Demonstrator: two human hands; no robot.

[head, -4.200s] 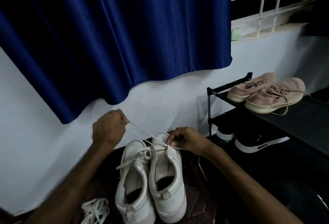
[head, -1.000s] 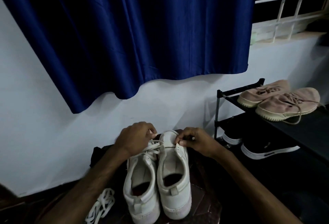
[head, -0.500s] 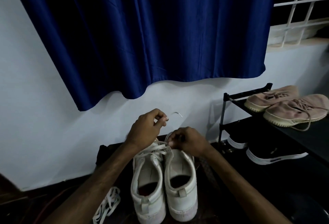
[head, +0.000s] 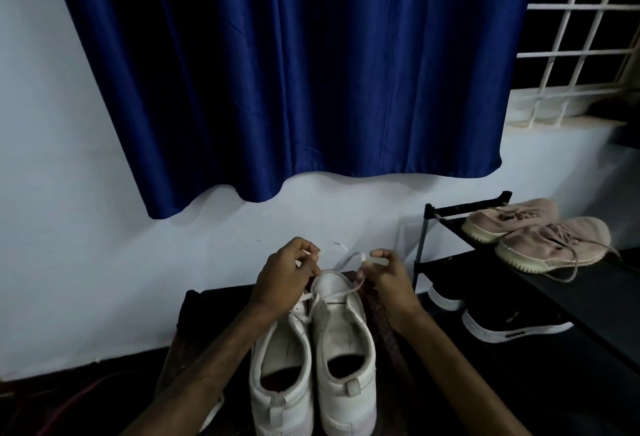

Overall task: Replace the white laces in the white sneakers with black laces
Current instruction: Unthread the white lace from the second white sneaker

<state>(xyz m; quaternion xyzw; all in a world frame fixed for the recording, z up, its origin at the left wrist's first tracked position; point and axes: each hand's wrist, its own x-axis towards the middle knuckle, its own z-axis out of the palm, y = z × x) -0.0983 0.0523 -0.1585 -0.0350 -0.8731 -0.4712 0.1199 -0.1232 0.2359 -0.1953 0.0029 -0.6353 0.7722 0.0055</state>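
White lace [head: 349, 257] pinched in left hand [head: 284, 276] and right hand [head: 385, 279], pink shoes [head: 550, 241] on rack [head: 464, 207].

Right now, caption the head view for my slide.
Unlacing: left hand and right hand pinch the white lace above white sneakers.

White sneakers [head: 341, 342], pink shoes [head: 550, 245], black shoes [head: 512, 326]: two each

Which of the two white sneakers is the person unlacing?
The right sneaker: its white lace runs up to the left hand and right hand, which pinch it. The left sneaker lies beside it.
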